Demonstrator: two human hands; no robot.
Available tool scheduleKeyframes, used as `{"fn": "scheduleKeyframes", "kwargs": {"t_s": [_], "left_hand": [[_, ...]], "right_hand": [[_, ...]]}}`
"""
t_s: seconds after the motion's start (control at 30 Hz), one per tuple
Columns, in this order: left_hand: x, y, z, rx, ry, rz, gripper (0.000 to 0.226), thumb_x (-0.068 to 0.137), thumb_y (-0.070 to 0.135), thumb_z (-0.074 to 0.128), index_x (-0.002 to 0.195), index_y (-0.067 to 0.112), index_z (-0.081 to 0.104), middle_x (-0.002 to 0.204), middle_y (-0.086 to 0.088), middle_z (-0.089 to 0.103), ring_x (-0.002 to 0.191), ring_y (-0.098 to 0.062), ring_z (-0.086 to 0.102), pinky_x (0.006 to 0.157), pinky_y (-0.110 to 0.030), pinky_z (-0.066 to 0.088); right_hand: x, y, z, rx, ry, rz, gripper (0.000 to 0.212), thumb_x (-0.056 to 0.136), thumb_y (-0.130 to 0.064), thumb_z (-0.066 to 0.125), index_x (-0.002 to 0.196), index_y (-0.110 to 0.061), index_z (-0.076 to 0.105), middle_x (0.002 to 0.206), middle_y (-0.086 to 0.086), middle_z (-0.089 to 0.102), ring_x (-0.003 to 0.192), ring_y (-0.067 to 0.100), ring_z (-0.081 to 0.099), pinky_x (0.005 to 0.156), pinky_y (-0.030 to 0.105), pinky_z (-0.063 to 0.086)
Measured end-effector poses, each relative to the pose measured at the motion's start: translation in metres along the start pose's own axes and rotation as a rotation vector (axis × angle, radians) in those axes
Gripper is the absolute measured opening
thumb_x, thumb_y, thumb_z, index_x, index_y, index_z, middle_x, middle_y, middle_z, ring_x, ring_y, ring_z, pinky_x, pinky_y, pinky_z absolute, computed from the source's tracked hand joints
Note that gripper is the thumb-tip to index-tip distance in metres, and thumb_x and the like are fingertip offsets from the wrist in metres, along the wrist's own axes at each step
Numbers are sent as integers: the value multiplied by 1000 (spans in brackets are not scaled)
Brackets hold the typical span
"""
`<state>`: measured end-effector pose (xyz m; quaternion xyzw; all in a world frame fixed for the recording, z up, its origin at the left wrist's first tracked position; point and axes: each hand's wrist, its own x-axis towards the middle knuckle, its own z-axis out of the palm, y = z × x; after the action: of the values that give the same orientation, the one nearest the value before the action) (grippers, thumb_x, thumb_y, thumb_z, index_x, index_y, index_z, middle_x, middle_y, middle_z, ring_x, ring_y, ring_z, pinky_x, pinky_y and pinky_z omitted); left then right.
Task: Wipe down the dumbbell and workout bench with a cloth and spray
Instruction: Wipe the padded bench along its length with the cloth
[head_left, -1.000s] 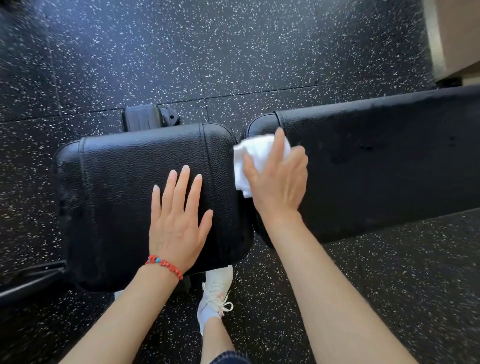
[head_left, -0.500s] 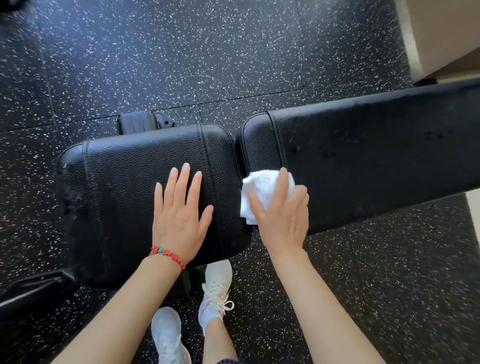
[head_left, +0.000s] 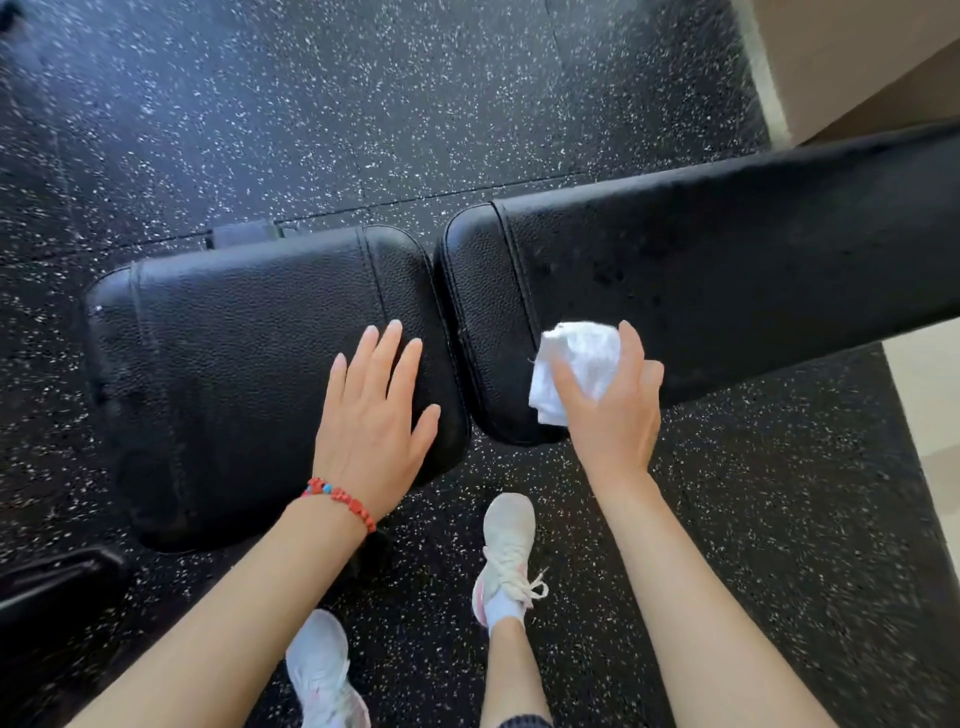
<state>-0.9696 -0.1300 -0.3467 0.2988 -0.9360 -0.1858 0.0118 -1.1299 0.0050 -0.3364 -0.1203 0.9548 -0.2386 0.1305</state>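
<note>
A black padded workout bench lies across the view in two pads: the seat pad (head_left: 234, 374) on the left and the long back pad (head_left: 727, 260) on the right. My left hand (head_left: 371, 415) lies flat on the seat pad with straight fingers. My right hand (head_left: 610, 410) grips a crumpled white cloth (head_left: 579, 364) and presses it on the near edge of the back pad, close to the gap between the pads. No dumbbell or spray bottle is in view.
Black speckled rubber floor (head_left: 363, 104) surrounds the bench. My feet in white sneakers (head_left: 506, 551) stand just in front of it. A black frame part (head_left: 57, 587) juts out at the lower left. A beige wall (head_left: 857, 62) stands at the upper right.
My right hand has dragged the cloth from the far edge of the back pad toward its near edge. My left hand has stayed flat on the seat pad.
</note>
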Motion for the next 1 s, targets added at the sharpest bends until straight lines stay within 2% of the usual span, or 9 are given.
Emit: {"fn": "scheduleKeyframes", "kwargs": {"t_s": [0.1,0.2,0.3,0.4,0.47,0.6,0.8,0.9,1.0], "left_hand": [[20,13,8,30,15,-28,59,87,36,36,133,1,45,144,-18,40,134,-35,31,106,-56,26],[39,25,21,63,38,-69,59,88,36,37,135,3,43,145,-18,37,136,-35,29,108,-55,21],[50,33,32,101,74,-106,57,90,36,38,137,4,42,147,-18,36,137,-35,27,111,-53,16],[56,41,38,114,123,-126,56,91,36,40,137,5,42,146,-17,36,136,-34,28,111,-51,16],[60,47,41,114,139,-134,55,91,35,40,138,6,41,147,-16,36,137,-33,27,111,-51,17],[70,58,46,107,126,-168,56,92,36,38,139,7,38,147,-15,35,137,-31,26,112,-51,15],[73,65,48,120,133,-212,55,92,34,40,138,3,40,146,-17,36,137,-34,27,111,-54,16],[77,71,45,100,137,-212,55,91,33,40,137,2,40,147,-19,35,137,-35,24,112,-53,14],[86,81,43,82,139,-163,55,91,33,40,138,3,40,147,-19,33,138,-34,22,113,-51,13]], "right_hand": [[20,2,7,-131,-22,-61,79,78,-64,54,141,-24,27,111,10,42,102,27,46,75,32,37],[40,-4,12,-254,23,-189,80,77,-66,50,138,-16,34,102,17,46,91,32,47,71,38,43],[78,-25,20,-275,69,-302,79,78,-66,47,135,-11,40,98,19,48,86,34,48,69,39,43],[124,-54,32,-270,68,-341,79,79,-66,44,135,-10,41,100,19,49,87,34,48,70,39,41],[137,-62,37,-258,111,-386,77,79,-66,43,131,-9,46,94,18,51,81,33,50,65,37,41],[121,-33,28,-251,163,-485,73,80,-63,45,123,-6,54,82,18,50,67,30,48,55,32,39],[71,42,-6,-345,74,-558,69,84,-61,45,123,-5,52,75,14,44,60,25,40,48,30,37],[77,42,-6,-360,79,-562,71,80,-63,48,122,-6,51,75,13,45,60,25,40,49,30,35],[105,18,2,-330,117,-468,73,77,-65,50,123,-7,53,78,16,48,62,28,45,52,30,36]]}}
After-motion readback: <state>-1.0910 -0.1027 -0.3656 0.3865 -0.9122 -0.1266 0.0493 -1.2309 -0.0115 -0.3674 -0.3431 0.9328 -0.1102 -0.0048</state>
